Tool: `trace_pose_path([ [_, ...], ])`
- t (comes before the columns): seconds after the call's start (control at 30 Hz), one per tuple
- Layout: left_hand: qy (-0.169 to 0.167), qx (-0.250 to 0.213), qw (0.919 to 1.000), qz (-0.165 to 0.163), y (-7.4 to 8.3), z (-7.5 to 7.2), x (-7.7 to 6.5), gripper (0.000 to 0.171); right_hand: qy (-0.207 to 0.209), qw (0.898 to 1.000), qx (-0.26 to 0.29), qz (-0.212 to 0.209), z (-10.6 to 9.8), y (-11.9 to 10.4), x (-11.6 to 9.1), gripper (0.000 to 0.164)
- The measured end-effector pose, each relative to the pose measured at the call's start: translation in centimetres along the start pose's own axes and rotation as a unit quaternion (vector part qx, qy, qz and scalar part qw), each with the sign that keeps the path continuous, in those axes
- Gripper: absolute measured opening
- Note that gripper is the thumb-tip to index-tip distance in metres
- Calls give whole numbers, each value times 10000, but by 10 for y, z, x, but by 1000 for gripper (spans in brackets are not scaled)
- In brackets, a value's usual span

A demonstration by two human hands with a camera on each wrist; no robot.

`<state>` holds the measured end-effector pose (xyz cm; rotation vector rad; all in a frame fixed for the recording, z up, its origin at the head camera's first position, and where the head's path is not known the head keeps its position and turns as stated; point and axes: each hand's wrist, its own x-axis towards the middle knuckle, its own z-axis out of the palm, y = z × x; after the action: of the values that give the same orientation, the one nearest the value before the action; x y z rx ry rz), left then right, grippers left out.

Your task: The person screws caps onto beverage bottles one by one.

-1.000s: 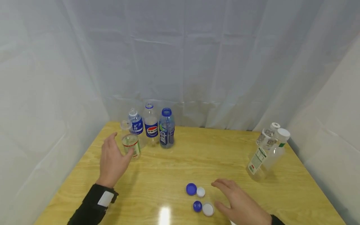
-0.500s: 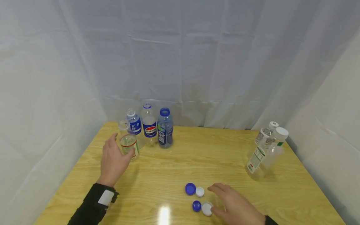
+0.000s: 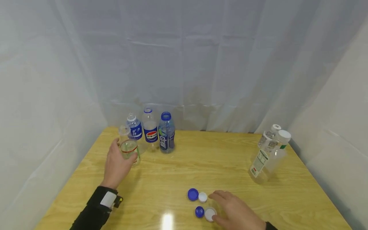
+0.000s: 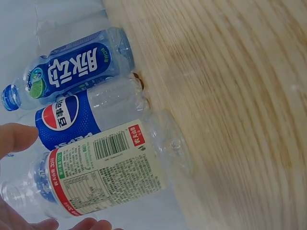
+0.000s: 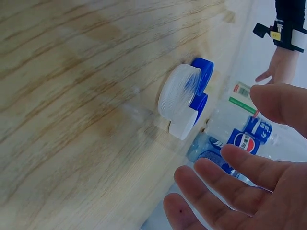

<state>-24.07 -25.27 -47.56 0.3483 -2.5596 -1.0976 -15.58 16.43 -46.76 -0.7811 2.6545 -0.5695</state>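
A clear uncapped bottle (image 4: 105, 167) with a red-edged, pale green label stands at the left of the table. My left hand (image 3: 116, 167) reaches around it, thumb on one side and fingers on the other, spread and not closed on it. In the head view the thumb overlaps its label. On the front of the table lie a large blue cap (image 3: 193, 194), a small white cap (image 3: 202, 197), a small blue cap (image 3: 199, 211) and a large white cap (image 3: 210, 214). Over them hovers my right hand (image 3: 234, 209), fingers spread, thumb tip right at the large white cap's edge.
Behind the labelled bottle stand three more uncapped bottles: a blue-labelled one (image 3: 136, 131), a Pepsi bottle (image 3: 151, 135) and a blue-tinted bottle (image 3: 166, 137). Two white-capped clear bottles, a larger one (image 3: 260, 163) and a smaller one (image 3: 267, 134), stand at the right. Pale curtains surround the table (image 3: 161, 179).
My right hand has moved left and slightly toward me, over to the white caps. My left hand has edged closer around the labelled bottle. The head view has shifted slightly.
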Motion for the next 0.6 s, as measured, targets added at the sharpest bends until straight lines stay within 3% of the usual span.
trace_pose_path([
  [0.37, -168, -183, 9991, -335, -7, 7, 7, 104, 43, 9997, -70, -215, 6, 0, 3, 55],
  [0.6, -139, -72, 9994, -296, -11, 10, 10, 101, -59, 9998, 0, -184, 5, 0, 4, 54],
])
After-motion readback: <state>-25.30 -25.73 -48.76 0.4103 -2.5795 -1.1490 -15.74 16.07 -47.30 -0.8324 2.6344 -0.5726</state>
